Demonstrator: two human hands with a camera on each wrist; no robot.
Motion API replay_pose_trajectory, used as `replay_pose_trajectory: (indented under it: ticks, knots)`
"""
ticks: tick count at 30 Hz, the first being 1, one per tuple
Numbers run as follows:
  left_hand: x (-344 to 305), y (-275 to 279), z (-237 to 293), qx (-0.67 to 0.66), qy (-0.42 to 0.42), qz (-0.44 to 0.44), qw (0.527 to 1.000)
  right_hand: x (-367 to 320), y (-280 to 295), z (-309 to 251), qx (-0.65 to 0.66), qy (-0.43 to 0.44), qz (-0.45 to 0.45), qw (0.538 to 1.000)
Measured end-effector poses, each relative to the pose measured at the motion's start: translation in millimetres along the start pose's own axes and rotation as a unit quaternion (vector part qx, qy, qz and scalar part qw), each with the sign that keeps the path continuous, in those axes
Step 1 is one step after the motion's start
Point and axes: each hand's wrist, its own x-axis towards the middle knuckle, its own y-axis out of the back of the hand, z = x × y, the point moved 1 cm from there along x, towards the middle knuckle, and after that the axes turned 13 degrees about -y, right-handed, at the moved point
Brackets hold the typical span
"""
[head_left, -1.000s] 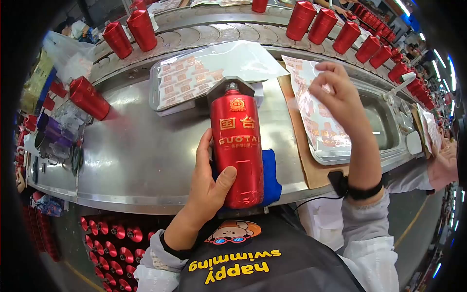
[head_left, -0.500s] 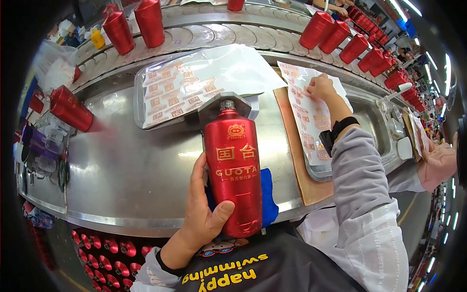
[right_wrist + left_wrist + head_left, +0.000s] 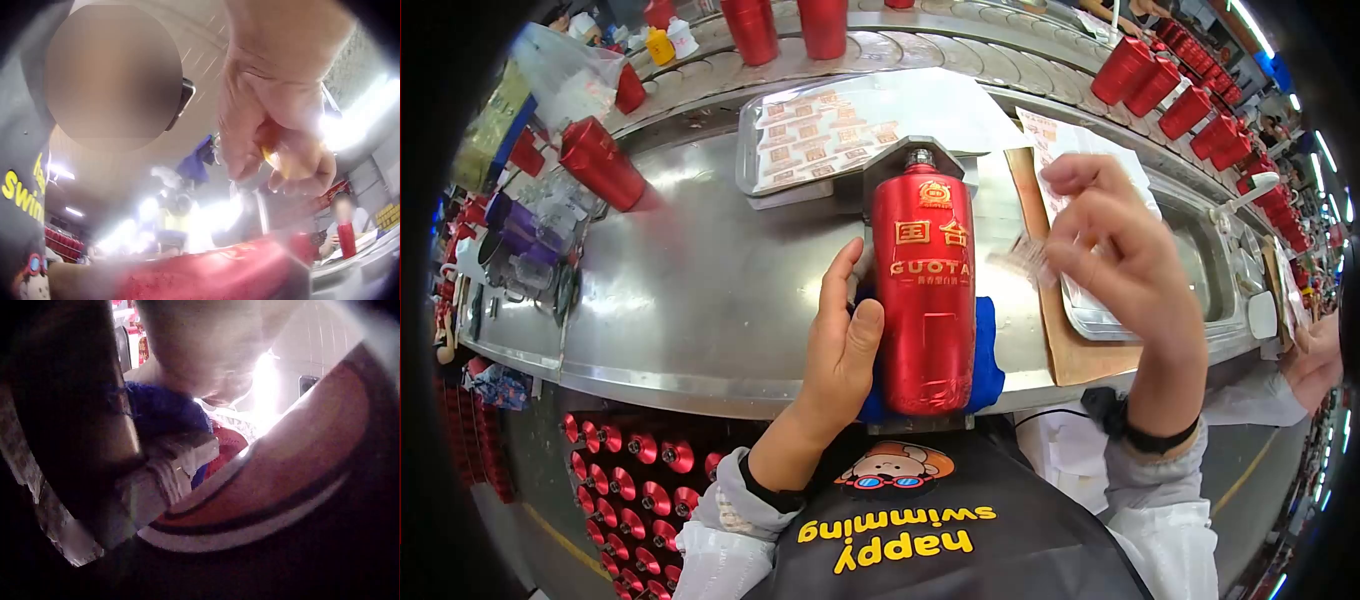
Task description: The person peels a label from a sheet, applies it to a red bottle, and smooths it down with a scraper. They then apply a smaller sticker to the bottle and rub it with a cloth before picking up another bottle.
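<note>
A red bottle (image 3: 925, 340) with gold lettering leans back before me, its neck at a grey angular holder (image 3: 963, 172). A blue cloth (image 3: 988, 365) shows beneath it. My left hand (image 3: 830, 365) rests along the bottle's left side, fingers and thumb extended. To the right of the bottle, my right hand (image 3: 1125, 245) pinches a small see-through sticker (image 3: 1028, 258) with printing on it, blurred by motion. A printed sticker sheet (image 3: 1040, 128) lies beyond that hand, partly hidden by it. In the right wrist view the bottle (image 3: 212, 275) shows below the curled fingers.
On the steel bench (image 3: 690, 300), a tray with another sticker sheet (image 3: 815, 140) stands behind the holder. A second red bottle (image 3: 600, 165) is at left, a sink (image 3: 1195, 255) at right. Several bottles line the conveyor (image 3: 920, 55); a crate of red bottles (image 3: 630, 490) sits below.
My right hand reached to the right-hand sheet and came back toward the bottle with a sticker. My left thumb has shifted off the bottle's face to its left edge.
</note>
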Motion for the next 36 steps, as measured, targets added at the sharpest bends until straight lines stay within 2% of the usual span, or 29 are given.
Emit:
replay_pose_trajectory:
  ticks: [3,6,8,13,16,19,20,25,28,32,36]
  knots:
    - [-1,-3,14,-0.021,0.011,0.009,1.000,-16,-39,-13,0.069,0.021,-0.027,0.997]
    - [-6,-6,16,-0.024,-0.029,0.013,0.999,-20,-69,-4,0.025,0.027,-0.006,0.999]
    - [-9,-9,17,0.009,-0.026,0.007,1.000,-21,-77,1,0.010,0.031,0.018,0.999]
    - [-10,-11,16,0.128,-0.023,-0.020,0.991,-22,-86,8,0.024,0.045,0.063,0.997]
    - [-9,-12,15,0.119,-0.027,-0.017,0.992,-25,-88,12,0.072,0.023,0.067,0.995]
    - [-2,-14,16,0.019,0.000,0.020,1.000,-30,-89,22,0.144,-0.041,0.085,0.985]
    - [1,-14,17,0.028,0.006,0.020,0.999,-34,-87,20,0.152,-0.066,0.078,0.983]
    - [8,-17,14,0.047,0.012,0.031,0.998,-41,-98,32,0.167,-0.057,0.066,0.982]
    - [6,-17,21,0.001,0.029,0.025,0.999,-44,-99,36,0.164,-0.057,0.063,0.983]
    - [4,-18,20,0.045,0.004,-0.003,0.999,-44,-106,43,0.182,-0.041,0.063,0.980]
    - [4,-21,22,0.026,0.020,0.003,0.999,-46,-106,42,0.214,-0.079,0.049,0.972]
